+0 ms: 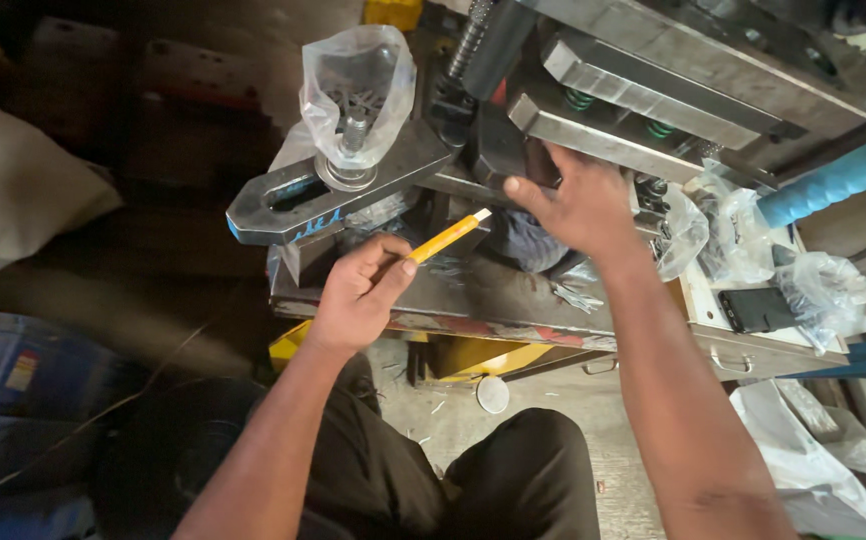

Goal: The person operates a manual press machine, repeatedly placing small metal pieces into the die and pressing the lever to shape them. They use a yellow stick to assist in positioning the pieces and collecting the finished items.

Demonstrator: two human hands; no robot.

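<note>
My left hand grips a thin yellow stick with a pale tip, pointing it up and right toward the base of a steel press. My right hand reaches in under the press's lower steel block, fingers spread against the dark die area; whether it holds anything is hidden. A slotted steel clamp bar with a bolt and washer lies just left of the die. Clear plastic wraps the bolt's top.
A blue-wrapped lever handle sticks out at the right. Crumpled clear bags and a dark phone-like slab lie on the side drawer unit. Yellow machine frame sits below the bed. My knees are in dark trousers.
</note>
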